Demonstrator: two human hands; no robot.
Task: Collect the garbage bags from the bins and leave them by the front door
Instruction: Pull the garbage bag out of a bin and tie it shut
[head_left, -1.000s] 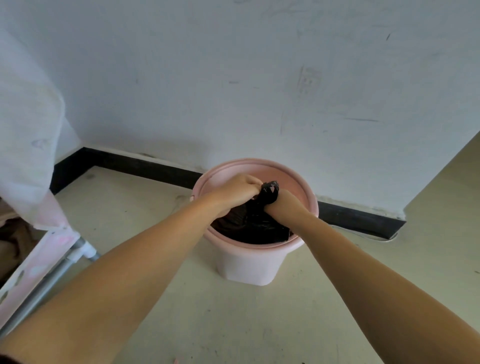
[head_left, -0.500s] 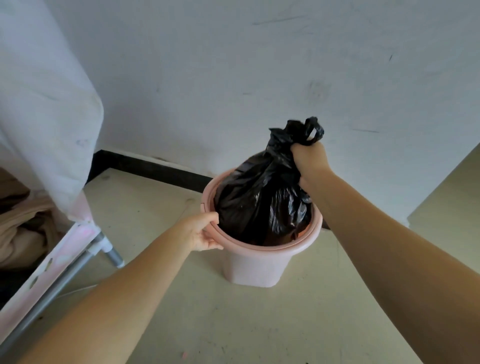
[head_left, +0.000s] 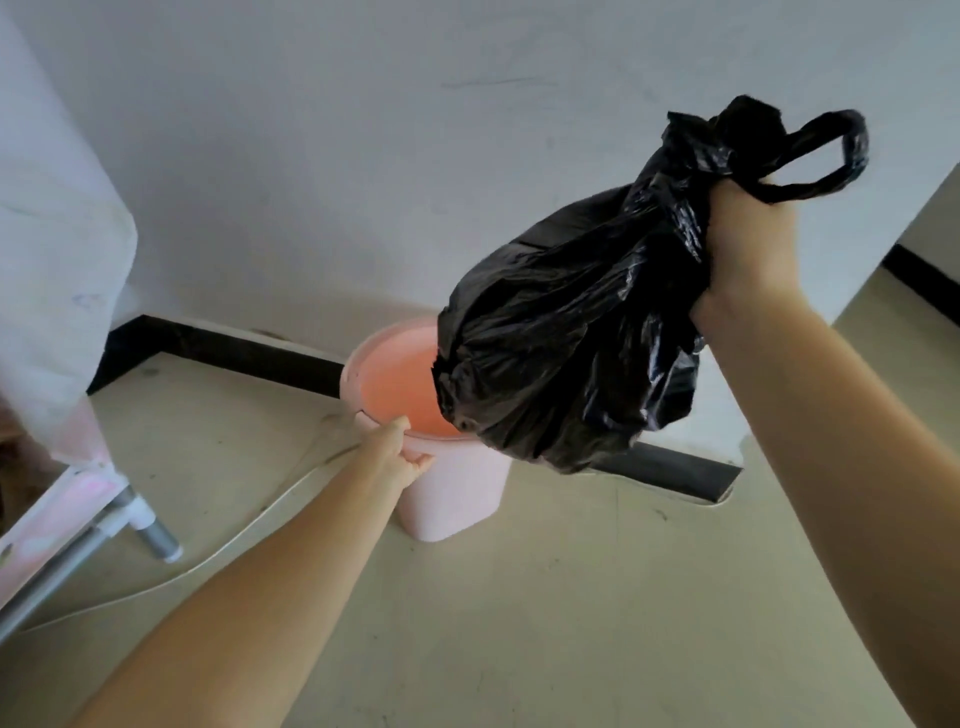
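Note:
A full black garbage bag (head_left: 566, 338) hangs in the air, clear of the bin and to its upper right. My right hand (head_left: 748, 244) is shut on the bag's gathered neck, with the handle loops sticking out above my fist. The pink round bin (head_left: 452, 493) stands on the floor against the white wall, and its inside shows bare and orange-pink. My left hand (head_left: 402, 454) grips the bin's near rim, thumb inside and fingers outside.
A white wall with a black skirting board (head_left: 234, 348) runs behind the bin. At the left stands a frame with metal legs (head_left: 150, 535) draped in white cloth. A white cable (head_left: 249, 525) lies on the beige floor. The wall ends in a corner at the right.
My right hand has lifted the bag fully out of the bin, up and to the right. My left hand, which first held the bag's neck, has moved onto the bin's rim.

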